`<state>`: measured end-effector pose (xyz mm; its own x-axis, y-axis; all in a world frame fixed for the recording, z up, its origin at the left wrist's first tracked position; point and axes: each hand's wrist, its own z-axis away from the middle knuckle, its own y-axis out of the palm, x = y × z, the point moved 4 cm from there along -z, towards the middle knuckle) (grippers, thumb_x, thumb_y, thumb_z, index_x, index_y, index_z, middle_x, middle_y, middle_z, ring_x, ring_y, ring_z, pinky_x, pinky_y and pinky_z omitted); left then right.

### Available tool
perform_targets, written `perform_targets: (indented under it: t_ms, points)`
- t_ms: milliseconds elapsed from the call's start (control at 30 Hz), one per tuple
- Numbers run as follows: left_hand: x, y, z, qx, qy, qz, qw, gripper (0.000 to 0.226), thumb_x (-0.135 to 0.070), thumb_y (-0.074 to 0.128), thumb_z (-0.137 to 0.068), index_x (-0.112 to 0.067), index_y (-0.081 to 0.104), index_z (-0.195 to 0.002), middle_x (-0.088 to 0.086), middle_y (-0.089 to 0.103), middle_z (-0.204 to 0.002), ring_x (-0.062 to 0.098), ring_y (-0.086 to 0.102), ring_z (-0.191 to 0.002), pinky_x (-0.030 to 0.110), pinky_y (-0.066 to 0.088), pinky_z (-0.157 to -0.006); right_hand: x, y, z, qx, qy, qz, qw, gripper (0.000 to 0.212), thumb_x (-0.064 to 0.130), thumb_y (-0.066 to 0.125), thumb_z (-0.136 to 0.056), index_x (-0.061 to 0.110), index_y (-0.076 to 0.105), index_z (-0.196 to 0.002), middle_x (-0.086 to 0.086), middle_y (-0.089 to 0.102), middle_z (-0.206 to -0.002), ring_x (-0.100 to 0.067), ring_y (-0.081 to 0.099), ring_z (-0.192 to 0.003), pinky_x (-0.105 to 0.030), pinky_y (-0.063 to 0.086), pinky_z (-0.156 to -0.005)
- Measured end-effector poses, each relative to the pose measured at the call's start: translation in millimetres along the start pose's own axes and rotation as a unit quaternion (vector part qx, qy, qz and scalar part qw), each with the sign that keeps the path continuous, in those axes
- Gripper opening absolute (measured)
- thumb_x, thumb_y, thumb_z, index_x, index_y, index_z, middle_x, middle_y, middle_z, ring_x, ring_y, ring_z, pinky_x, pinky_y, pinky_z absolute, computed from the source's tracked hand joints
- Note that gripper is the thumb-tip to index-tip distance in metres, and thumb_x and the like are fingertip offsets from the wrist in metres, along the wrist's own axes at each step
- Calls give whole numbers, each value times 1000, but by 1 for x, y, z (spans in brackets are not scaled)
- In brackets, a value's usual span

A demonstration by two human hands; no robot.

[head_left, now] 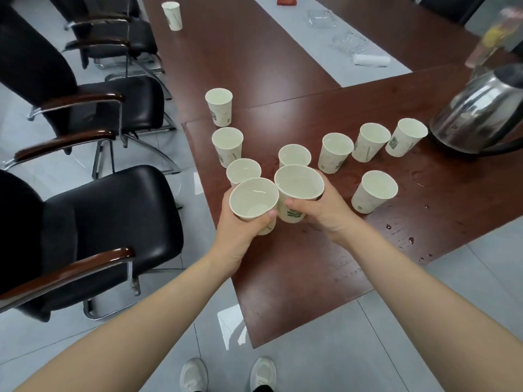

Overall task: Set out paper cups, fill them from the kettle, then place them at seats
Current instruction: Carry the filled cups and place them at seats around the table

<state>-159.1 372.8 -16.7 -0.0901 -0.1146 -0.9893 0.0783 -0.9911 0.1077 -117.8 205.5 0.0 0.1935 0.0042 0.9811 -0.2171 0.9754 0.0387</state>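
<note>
Red-brown worktop [311, 278] seen from above, with grey floor [368, 349] and black chairs [113, 222] to its left. My left grip [240, 230] was curled round the left cup [253, 198], and my right grip [325, 213] was curled round the right cup [298, 183]. Both cups were upright with rims touching, near the worktop's left edge. Eight more cups [373, 188] stood on the worktop: three in a line behind the left cup, one just behind the right cup, three in a row running right, and one apart on the right. The kettle [481, 114] stood just beside the row's last cup. Drops [410, 240] lay on the wood to the right. A far cup [172, 15] stood alone beside a chair.
</note>
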Motion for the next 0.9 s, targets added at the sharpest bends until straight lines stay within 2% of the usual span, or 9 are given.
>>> perform_targets:
  t_ms: [67,167,233,300,400,500,600,767,900]
  points:
    - [-14,-14,5,-11,11,1,1000,80,-30,82,-60,-10,45,-128,16,57,-124,26,58,-113,48,50,-93,13,18,-2,18,-11,-2,1000,75,28,83,-48,27,55,-117,4,66,-114,-17,60,-112,-39,54,-83]
    - [-38,-44,17,-34,17,12,999,82,-29,81,-60,-8,44,-129,14,59,-123,31,57,-115,51,50,-92,31,53,-6,48,-30,-4,998,82,25,84,-49,18,52,-123,-3,65,-118,-19,60,-112,-39,53,-86]
    - [-54,-70,29,-55,28,16,998,77,-29,80,-59,-9,47,-126,9,62,-114,23,62,-105,45,54,-83,41,82,-8,67,-40,-6,997,82,21,84,-49,14,51,-124,-4,65,-117,-16,60,-109,-36,52,-88]
    - [-69,-94,41,-72,38,17,997,68,-30,80,-58,-19,51,-118,0,65,-109,14,63,-101,40,55,-79,51,112,-9,92,-44,-1,995,76,19,83,-50,18,53,-120,-1,65,-112,-14,60,-106,-34,50,-88]
    - [-94,-147,67,-132,52,12,990,74,-35,81,-54,-25,48,-119,3,61,-120,19,59,-113,50,53,-91,68,174,-7,145,-44,7,988,86,30,82,-46,15,51,-125,-1,65,-112,-17,60,-107,-37,53,-82]
    - [-117,-208,96,-185,65,8,980,75,-37,83,-50,-32,46,-115,1,59,-120,20,57,-116,55,48,-96,85,243,2,196,-49,22,979,74,25,82,-52,23,53,-120,2,66,-109,-18,60,-106,-34,54,-67]
    - [-136,-272,129,-226,71,-10,971,75,-31,91,-53,-38,44,-111,-6,58,-116,15,56,-113,55,46,-98,95,314,13,233,-44,26,971,61,23,79,-56,32,54,-111,5,65,-108,-19,59,-107,-40,55,-73]
    - [-159,-380,189,-281,68,-38,957,75,-29,85,-61,-33,41,-122,-9,57,-115,9,55,-111,44,49,-99,107,432,34,288,-34,36,956,66,21,79,-63,28,51,-123,6,63,-109,-16,57,-106,-29,52,-67]
    - [-182,-469,239,-314,55,-30,947,77,-27,85,-61,-28,43,-126,-4,58,-117,13,54,-111,41,53,-88,120,526,50,331,-29,33,943,81,22,84,-56,26,50,-130,-2,62,-119,-25,55,-116,-41,55,-75]
